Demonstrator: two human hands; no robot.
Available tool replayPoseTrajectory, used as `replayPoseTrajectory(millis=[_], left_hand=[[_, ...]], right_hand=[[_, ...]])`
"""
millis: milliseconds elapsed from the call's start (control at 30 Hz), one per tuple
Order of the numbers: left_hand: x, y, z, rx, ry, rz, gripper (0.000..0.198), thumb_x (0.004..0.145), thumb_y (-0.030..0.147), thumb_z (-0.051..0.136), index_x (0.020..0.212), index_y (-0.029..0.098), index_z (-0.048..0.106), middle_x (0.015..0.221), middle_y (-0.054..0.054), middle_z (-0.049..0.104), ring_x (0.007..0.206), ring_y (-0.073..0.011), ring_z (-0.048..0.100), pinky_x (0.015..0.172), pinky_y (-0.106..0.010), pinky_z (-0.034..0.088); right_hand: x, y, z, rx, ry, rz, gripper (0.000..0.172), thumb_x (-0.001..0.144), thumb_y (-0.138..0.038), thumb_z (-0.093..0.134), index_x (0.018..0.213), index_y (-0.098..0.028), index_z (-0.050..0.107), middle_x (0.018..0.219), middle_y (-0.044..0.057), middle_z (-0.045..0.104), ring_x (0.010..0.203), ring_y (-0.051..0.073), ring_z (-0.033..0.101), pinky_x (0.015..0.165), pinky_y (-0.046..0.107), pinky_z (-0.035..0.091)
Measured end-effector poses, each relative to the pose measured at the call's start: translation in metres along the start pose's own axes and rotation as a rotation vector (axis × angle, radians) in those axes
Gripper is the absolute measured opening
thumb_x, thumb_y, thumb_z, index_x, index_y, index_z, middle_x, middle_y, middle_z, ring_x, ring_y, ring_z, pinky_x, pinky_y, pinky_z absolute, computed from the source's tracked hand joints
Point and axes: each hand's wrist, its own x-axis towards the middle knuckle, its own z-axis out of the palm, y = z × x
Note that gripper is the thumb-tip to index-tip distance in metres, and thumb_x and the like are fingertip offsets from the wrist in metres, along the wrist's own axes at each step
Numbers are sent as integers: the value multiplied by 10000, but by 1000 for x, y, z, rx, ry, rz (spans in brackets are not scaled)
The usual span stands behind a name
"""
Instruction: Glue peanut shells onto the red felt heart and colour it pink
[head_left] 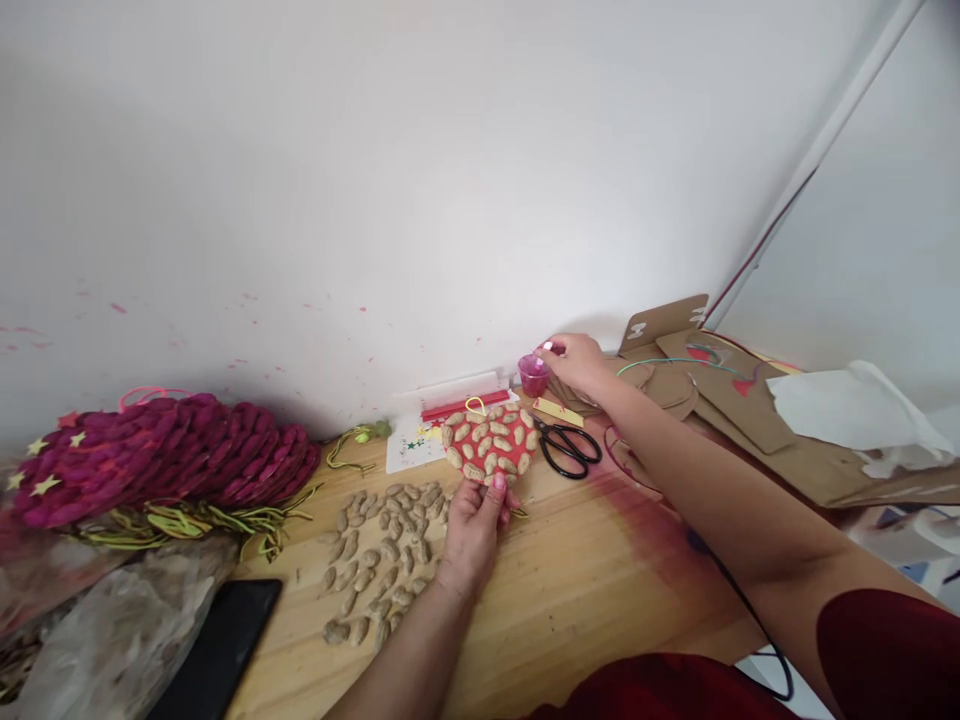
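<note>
The left hand (472, 525), below frame centre, grips the heart (491, 441); the cup (533, 379) lies upper right, just left of the nearer right hand (579, 361), whose grip I cannot tell.

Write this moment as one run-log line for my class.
left hand: holds red peanut-covered piece | right hand: at pink cup | nearby: scissors, loose peanuts on table

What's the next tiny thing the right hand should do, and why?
Maybe the right hand should lift from the pink cup and dab some colour on the red piece in the left hand, because its peanuts look plain tan while the stack at left is purple. I can't tell what, if anything, the right hand holds.
</note>
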Motion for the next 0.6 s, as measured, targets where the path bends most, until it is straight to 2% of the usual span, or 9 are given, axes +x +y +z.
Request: replayPoseTrajectory(millis=[133,233,267,333,400,467,533,600], left_hand=[[1,1,1,11,-4,-5,495,744,581,793,825,172,526,611,33,614,454,-46,402,449,-182,260],[0,1,1,10,15,-15,510,713,583,816,799,177,520,586,41,596,447,-46,386,446,-185,255],[0,1,2,5,22,-15,516,699,584,826,789,179,518,581,44,588,451,-47,385,447,-186,256],[-1,2,3,-11,22,-11,513,690,577,835,770,181,518,576,51,566,469,-51,392,459,-188,270],[-2,1,3,-23,15,-4,490,701,557,835,767,182,528,577,59,544,488,-55,396,474,-190,285],[-2,0,3,-20,5,13,452,722,530,829,785,181,549,597,60,544,503,-59,398,490,-194,300],[-2,-2,3,4,-7,41,416,744,508,818,812,181,570,617,57,556,512,-64,401,504,-202,313],[-2,-3,2,51,-19,66,396,767,509,796,802,183,574,603,56,553,508,-72,400,509,-213,316]], right_hand=[[-12,-3,-15,152,107,72,321,914,-397,569,925,-146,769,815,69,729,732,194,610,658,293,402],[-27,-12,-28,297,138,82,387,949,-454,504,982,-149,740,773,40,682,675,162,577,613,277,413],[-34,-18,-31,373,130,72,398,957,-473,490,988,-162,735,771,30,670,667,151,575,614,270,426],[-50,-34,-36,750,73,56,368,898,-527,610,949,-189,743,748,20,641,652,147,563,620,276,444],[-69,-52,-37,904,13,54,368,856,-568,672,900,-210,747,723,20,616,654,154,560,633,287,462],[-88,-69,-36,947,-33,9,354,864,-570,674,919,-228,748,775,31,643,731,175,592,671,296,479],[-104,-80,-33,933,2,-51,328,875,-568,666,905,-249,741,844,39,670,829,207,623,720,316,501],[-117,-85,-29,904,14,-76,281,911,-536,636,965,-281,740,835,41,669,875,237,643,708,335,510]])
